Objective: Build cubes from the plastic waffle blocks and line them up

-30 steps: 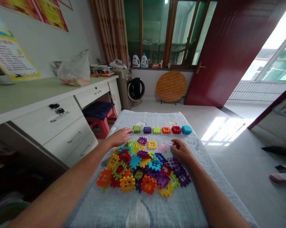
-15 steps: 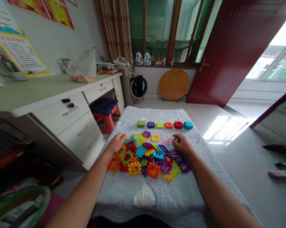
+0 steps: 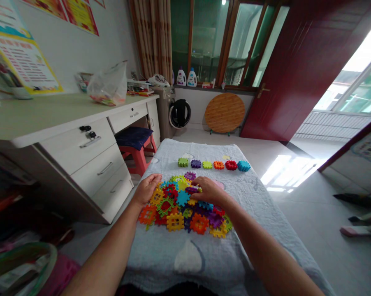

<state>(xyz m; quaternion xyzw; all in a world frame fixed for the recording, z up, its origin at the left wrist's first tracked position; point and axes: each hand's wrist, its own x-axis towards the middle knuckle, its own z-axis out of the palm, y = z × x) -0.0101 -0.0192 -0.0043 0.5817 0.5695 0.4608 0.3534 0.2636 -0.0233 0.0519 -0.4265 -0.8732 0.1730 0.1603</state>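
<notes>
A heap of plastic interlocking building blocks [image 3: 175, 222] in yellow, orange, red, green, blue and purple lies on the cloth-covered table [image 3: 161, 255]. My left hand [image 3: 147, 189] rests along the heap's left edge, fingers loosely stretched and holding nothing I can see. Over the middle of the heap reaches my right hand [image 3: 207, 190], its thumb and fingers apart on either side of a purple block [image 3: 191, 190]. A turquoise block [image 3: 183, 198] lies just left of the right thumb. Part of the heap's right side is hidden under my right hand and forearm.
Beyond the heap stands a row of block stacks, from a green stack [image 3: 183, 162] to a blue stack [image 3: 244, 165]. To the left are a desk [image 3: 49, 119] and a red stool [image 3: 139, 158]. A round wooden tabletop [image 3: 224, 113] leans against the far wall.
My right hand has moved left from the heap's right edge to its middle. The left hand's fingers have loosened and straightened slightly. The view has shifted a little.
</notes>
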